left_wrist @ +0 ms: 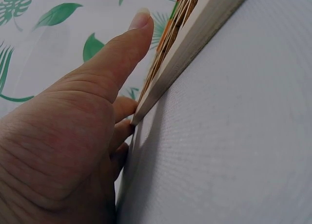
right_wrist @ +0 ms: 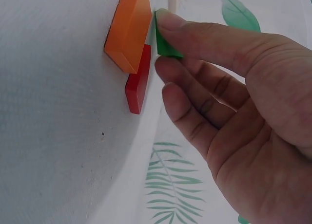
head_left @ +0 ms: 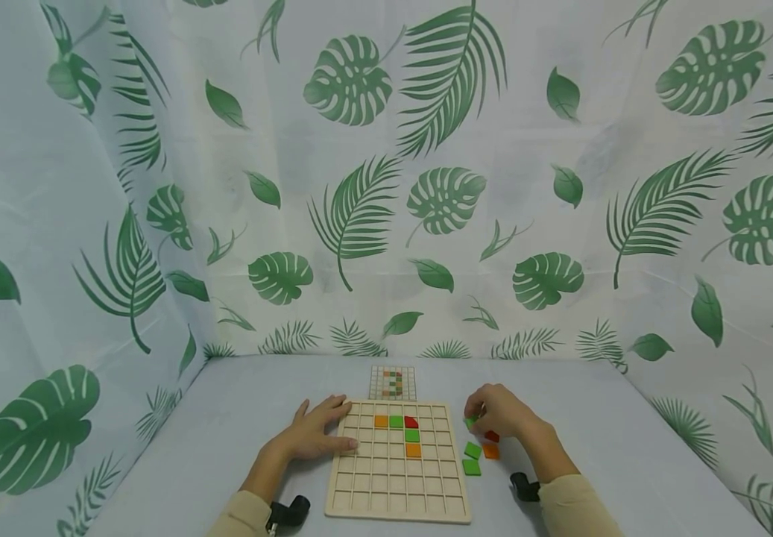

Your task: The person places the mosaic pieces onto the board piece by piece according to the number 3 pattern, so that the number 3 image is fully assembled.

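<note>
A wooden grid board (head_left: 396, 505) lies flat on the table. Set in its squares are an orange tile (head_left: 382, 422), a green tile (head_left: 396, 422), a red rounded-corner piece (head_left: 411, 422), then green and orange below. My left hand (head_left: 311, 434) rests along the board's upper left edge, fingers extended and thumb over the rim. Right of the board, my right hand (head_left: 503, 412) pinches a green square tile (right_wrist: 165, 46) between thumb and fingers. Close under that hand are a red piece (right_wrist: 137, 85) and an orange tile (right_wrist: 129, 34) on the table.
A small pattern card (head_left: 376, 382) with a coloured grid lies just beyond the board. Two loose green tiles (head_left: 472, 468) lie beside the board's right edge. Leaf-printed curtains (head_left: 460, 298) stand behind the table and at both sides.
</note>
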The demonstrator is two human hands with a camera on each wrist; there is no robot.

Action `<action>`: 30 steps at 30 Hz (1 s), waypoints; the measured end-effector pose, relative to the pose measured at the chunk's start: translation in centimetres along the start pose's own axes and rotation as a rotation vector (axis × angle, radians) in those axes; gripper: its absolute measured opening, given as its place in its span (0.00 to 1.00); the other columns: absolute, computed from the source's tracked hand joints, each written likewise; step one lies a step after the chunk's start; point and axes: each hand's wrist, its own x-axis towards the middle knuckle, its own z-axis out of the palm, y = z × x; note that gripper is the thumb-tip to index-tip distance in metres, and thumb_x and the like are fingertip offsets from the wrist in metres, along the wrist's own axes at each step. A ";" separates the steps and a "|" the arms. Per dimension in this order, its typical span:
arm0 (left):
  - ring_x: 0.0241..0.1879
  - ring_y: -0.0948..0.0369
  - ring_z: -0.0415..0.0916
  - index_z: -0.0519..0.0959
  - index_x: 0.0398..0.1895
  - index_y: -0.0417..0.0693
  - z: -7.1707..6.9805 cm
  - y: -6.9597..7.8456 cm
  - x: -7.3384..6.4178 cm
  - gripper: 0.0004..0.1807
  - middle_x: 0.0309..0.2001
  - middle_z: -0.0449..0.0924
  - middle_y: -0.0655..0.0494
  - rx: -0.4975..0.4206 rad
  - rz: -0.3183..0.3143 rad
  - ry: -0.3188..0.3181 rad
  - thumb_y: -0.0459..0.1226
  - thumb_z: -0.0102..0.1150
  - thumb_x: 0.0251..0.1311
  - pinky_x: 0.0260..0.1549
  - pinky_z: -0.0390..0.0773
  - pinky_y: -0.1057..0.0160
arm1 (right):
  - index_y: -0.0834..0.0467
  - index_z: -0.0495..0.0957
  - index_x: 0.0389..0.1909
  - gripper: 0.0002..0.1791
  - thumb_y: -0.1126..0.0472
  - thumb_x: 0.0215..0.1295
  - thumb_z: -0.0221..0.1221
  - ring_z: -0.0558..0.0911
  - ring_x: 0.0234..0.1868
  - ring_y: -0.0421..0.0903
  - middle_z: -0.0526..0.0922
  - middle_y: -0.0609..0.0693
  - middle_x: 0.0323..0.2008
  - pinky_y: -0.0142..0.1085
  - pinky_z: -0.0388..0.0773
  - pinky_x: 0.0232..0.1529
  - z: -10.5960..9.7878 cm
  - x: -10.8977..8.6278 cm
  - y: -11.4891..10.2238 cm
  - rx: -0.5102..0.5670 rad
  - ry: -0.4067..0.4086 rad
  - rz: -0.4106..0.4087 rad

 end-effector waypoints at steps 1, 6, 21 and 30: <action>0.83 0.44 0.48 0.63 0.80 0.46 0.0 0.0 0.0 0.49 0.82 0.56 0.46 0.001 -0.001 0.001 0.62 0.66 0.63 0.77 0.29 0.28 | 0.53 0.88 0.30 0.12 0.70 0.48 0.78 0.81 0.34 0.42 0.85 0.45 0.34 0.38 0.83 0.34 0.0 0.0 0.0 0.001 0.001 0.001; 0.83 0.44 0.48 0.63 0.80 0.46 0.0 0.1 0.1 0.49 0.82 0.56 0.46 0.005 -0.001 0.003 0.62 0.66 0.63 0.77 0.30 0.28 | 0.53 0.89 0.31 0.12 0.70 0.48 0.79 0.82 0.35 0.43 0.84 0.45 0.35 0.37 0.83 0.30 -0.1 0.0 0.0 0.007 0.007 0.016; 0.83 0.43 0.48 0.63 0.80 0.45 0.1 0.1 0.0 0.49 0.82 0.56 0.44 0.000 0.011 0.009 0.62 0.66 0.63 0.77 0.28 0.27 | 0.53 0.87 0.27 0.11 0.72 0.53 0.74 0.81 0.29 0.43 0.84 0.45 0.30 0.36 0.83 0.28 -0.6 -0.2 -0.6 0.044 -0.006 -0.025; 0.83 0.42 0.48 0.63 0.80 0.44 0.1 0.2 0.0 0.50 0.82 0.56 0.44 -0.009 0.012 0.013 0.62 0.67 0.62 0.77 0.28 0.27 | 0.53 0.90 0.33 0.10 0.71 0.55 0.73 0.78 0.32 0.44 0.84 0.44 0.30 0.35 0.80 0.31 -0.6 -0.2 -0.9 0.037 -0.019 0.017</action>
